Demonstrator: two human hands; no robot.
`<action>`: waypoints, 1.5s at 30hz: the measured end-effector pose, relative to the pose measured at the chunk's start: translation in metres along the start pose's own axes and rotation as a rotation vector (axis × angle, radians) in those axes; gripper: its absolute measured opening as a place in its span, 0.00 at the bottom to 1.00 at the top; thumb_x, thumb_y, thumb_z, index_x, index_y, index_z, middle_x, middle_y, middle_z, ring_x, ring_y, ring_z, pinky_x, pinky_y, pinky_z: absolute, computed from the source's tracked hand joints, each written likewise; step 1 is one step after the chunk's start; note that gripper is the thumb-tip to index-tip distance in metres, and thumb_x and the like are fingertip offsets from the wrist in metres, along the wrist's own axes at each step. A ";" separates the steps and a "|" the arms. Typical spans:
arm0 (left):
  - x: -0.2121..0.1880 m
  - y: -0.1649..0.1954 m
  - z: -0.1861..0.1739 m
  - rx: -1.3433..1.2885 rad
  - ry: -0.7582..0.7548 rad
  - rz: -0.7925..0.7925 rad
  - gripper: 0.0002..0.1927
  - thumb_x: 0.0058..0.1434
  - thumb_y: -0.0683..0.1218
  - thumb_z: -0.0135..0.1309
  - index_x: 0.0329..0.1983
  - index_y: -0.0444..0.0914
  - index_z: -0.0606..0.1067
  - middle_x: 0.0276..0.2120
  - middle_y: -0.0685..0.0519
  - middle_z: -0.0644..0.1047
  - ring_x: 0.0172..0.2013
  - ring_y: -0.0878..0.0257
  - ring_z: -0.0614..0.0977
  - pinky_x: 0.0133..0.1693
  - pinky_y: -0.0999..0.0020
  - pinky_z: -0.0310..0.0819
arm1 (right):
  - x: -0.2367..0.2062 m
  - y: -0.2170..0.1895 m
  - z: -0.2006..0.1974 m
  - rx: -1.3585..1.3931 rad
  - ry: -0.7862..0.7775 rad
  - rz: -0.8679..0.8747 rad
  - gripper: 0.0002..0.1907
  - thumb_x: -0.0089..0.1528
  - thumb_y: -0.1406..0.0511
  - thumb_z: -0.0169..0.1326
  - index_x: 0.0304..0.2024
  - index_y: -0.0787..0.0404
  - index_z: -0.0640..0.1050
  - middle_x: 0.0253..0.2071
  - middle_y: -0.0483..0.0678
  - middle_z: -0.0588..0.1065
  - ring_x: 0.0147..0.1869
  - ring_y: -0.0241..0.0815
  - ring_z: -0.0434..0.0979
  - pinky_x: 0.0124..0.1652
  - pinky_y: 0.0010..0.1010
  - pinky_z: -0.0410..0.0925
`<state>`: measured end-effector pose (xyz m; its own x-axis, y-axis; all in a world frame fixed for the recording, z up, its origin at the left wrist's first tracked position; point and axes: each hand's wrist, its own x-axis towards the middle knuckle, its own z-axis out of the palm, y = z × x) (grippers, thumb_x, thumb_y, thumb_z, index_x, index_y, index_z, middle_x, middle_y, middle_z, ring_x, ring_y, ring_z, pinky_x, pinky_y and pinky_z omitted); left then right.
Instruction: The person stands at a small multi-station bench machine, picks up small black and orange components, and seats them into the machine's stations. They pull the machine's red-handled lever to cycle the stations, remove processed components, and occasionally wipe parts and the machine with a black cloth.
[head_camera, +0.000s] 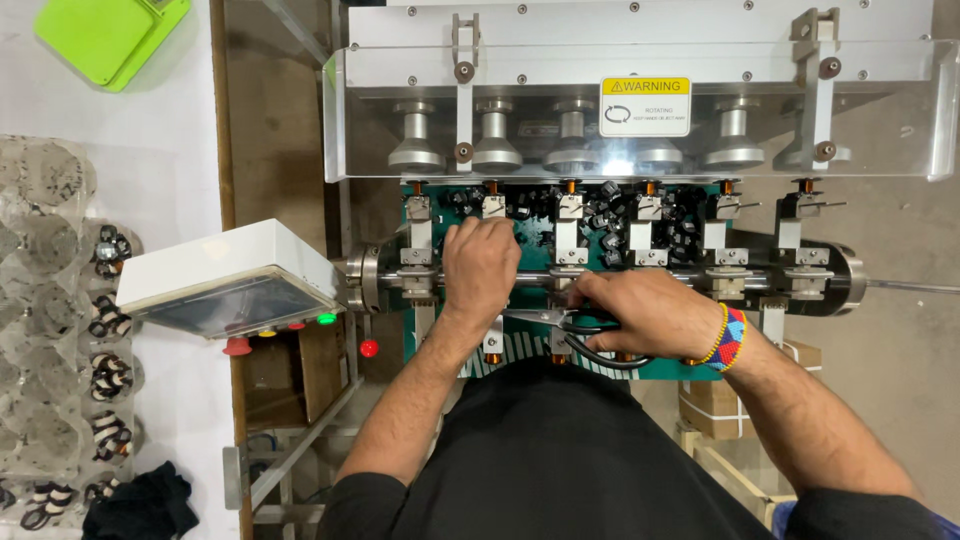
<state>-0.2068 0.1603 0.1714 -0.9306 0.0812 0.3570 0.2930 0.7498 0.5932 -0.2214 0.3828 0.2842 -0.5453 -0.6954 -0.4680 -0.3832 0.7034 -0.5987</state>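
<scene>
- Head view: left hand (480, 265) is curled, fingers pressed on the winding machine's shaft (530, 279) near the second station.
- Right hand (650, 312) grips black-handled scissors (560, 320), blades pointing left at the shaft.
- Several stations hold copper-wound bobbins (570, 186); cutting looks unfinished.

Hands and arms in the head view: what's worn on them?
Both forearms are bare. The left hand wears nothing visible. The right hand has a beaded wristband at the wrist: a yellow bead strand beside a wider band in red, blue and white. Black sleeves begin near the elbows.
</scene>
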 end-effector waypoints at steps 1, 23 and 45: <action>0.001 -0.003 0.006 0.007 -0.016 0.004 0.06 0.58 0.39 0.58 0.39 0.34 0.77 0.39 0.49 0.81 0.40 0.52 0.78 0.44 0.56 0.68 | -0.002 -0.002 -0.002 0.004 -0.023 0.000 0.27 0.51 0.58 0.67 0.50 0.54 0.74 0.36 0.50 0.80 0.41 0.55 0.82 0.38 0.45 0.72; 0.004 -0.074 -0.091 0.126 -0.001 -0.326 0.05 0.61 0.45 0.63 0.33 0.39 0.80 0.40 0.52 0.79 0.44 0.49 0.75 0.46 0.51 0.66 | 0.128 -0.046 0.021 -0.023 0.163 -0.023 0.30 0.52 0.55 0.67 0.51 0.59 0.72 0.40 0.52 0.79 0.44 0.53 0.80 0.42 0.44 0.71; -0.013 -0.060 -0.019 0.204 0.094 -0.120 0.03 0.65 0.41 0.57 0.35 0.36 0.78 0.41 0.52 0.83 0.41 0.54 0.82 0.44 0.57 0.67 | -0.136 0.160 0.249 0.799 0.082 0.545 0.16 0.57 0.66 0.67 0.46 0.60 0.78 0.31 0.44 0.70 0.34 0.35 0.71 0.36 0.30 0.70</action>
<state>-0.2085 0.1015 0.1452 -0.9286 -0.0704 0.3643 0.1227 0.8684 0.4805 -0.0229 0.5530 0.0905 -0.5595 -0.2698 -0.7837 0.5408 0.5977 -0.5918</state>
